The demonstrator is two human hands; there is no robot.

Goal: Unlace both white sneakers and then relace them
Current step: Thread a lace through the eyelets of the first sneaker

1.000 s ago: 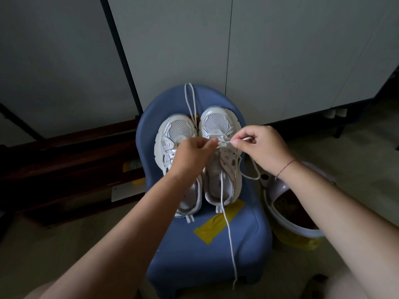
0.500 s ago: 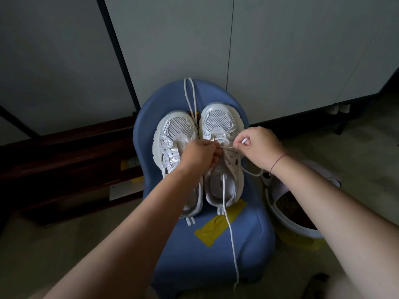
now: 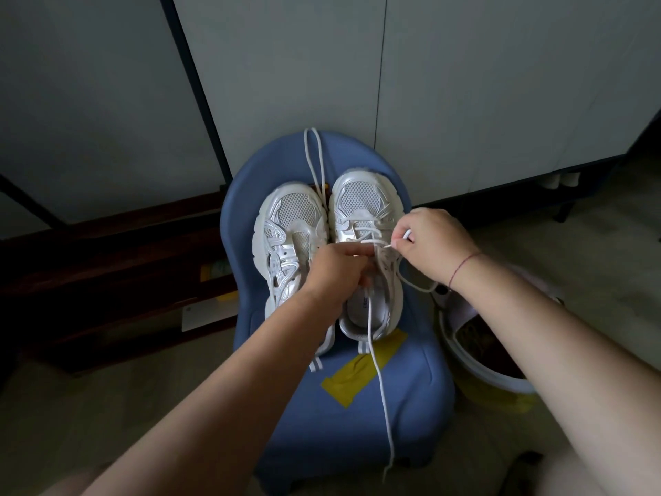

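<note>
— Where are the shoes?
— On the seat of the blue chair (image 3: 357, 417), side by side, with their toes by its back edge. The right sneaker (image 3: 361, 202) has a lace (image 3: 385, 402) crossing through its first few holes. The left sneaker (image 3: 289, 223) sits close beside it, partly under an arm.
— And the hands?
— The right hand (image 3: 434, 245) pinches one lace tip, just off the right sneaker's outer side. The left hand (image 3: 336, 273) is curled tight on that shoe's inner side, holding it.
— Where does the rest of the string go?
— Out past the heel, over a strip of yellow tape (image 3: 343, 383), then off the chair's front edge. A second lace (image 3: 321, 159) lies between the toes and loops over the back edge.
— What is around the chair?
— A white bucket (image 3: 475, 366) stands on the floor just beside the chair's right edge. Dark wooden boards (image 3: 107, 252) are on the left. Behind is a grey wall (image 3: 483, 84) with a black bar slanting across it. The room is dim.
</note>
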